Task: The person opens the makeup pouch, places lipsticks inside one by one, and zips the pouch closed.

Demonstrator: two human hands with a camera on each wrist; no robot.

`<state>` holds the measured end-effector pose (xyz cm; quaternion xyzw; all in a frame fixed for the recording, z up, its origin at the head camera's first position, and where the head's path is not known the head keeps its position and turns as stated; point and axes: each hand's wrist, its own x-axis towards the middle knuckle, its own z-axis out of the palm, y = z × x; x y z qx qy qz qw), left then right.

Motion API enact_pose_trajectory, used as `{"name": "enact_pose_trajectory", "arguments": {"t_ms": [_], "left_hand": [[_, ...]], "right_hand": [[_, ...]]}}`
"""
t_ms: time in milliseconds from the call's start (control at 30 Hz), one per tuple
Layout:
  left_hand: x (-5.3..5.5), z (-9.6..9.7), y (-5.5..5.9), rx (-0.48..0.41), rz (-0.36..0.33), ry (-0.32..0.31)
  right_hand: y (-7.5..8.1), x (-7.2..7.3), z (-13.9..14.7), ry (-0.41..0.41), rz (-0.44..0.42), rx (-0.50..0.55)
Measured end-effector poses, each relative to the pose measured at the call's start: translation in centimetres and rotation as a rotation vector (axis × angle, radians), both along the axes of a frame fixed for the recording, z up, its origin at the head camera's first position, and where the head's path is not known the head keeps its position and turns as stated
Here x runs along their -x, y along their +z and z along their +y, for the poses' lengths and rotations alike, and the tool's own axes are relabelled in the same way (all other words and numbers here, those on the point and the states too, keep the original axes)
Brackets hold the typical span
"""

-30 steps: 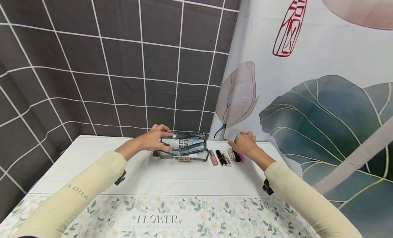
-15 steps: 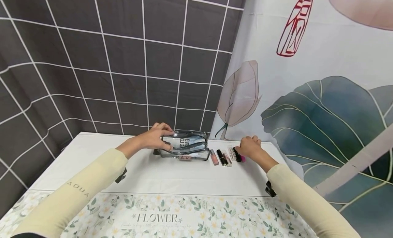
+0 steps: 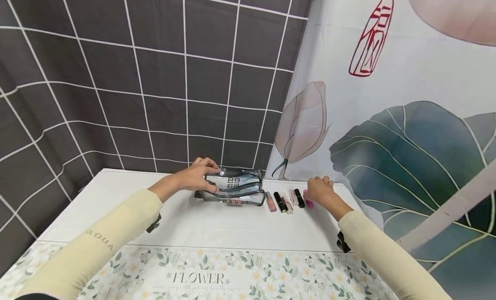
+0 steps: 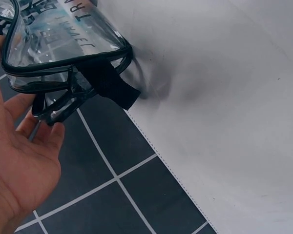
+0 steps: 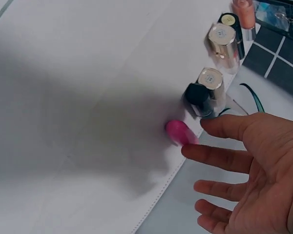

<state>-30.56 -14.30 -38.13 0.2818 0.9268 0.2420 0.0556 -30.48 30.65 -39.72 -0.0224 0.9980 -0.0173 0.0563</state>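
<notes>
My left hand (image 3: 197, 175) grips the left end of a clear cosmetic pouch (image 3: 242, 189) with black trim; in the left wrist view its fingers (image 4: 51, 139) curl around the pouch's edge. Printed lettering shows through the plastic. To the right of the pouch, my right hand (image 3: 319, 190) is at a small bright pink tube (image 5: 178, 131). The index fingertip meets the tube's far end, while the thumb stays apart from it. Beside the tube lies a black lipstick (image 3: 299, 198), near the thumb in the right wrist view.
Between pouch and pink tube lie a pinkish lip gloss (image 3: 271, 202), another black lipstick tube (image 3: 280, 202) and two clear-and-pale tubes (image 3: 292, 196). They rest on a white tabletop (image 3: 217, 227) with a floral front strip (image 3: 201, 287). A dark gridded cloth (image 3: 155, 97) hangs behind.
My right hand has drawn back from above the right end of the cosmetics row, exposing the black lipstick and settling at the pink tube. The left hand keeps its hold on the pouch.
</notes>
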Motion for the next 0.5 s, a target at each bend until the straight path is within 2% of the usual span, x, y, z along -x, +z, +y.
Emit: {"name": "enact_pose_trajectory", "arguments": {"t_ms": [200, 500], "left_hand": [[0.1, 0.1, 0.1, -0.001, 0.000, -0.006], [-0.3, 0.0, 0.2, 0.004, 0.007, -0.003]], "right_hand": [[-0.7, -0.3, 0.6, -0.003, 0.024, -0.009], [-1.9, -0.1, 1.0, -0.011, 0.048, -0.010]]}}
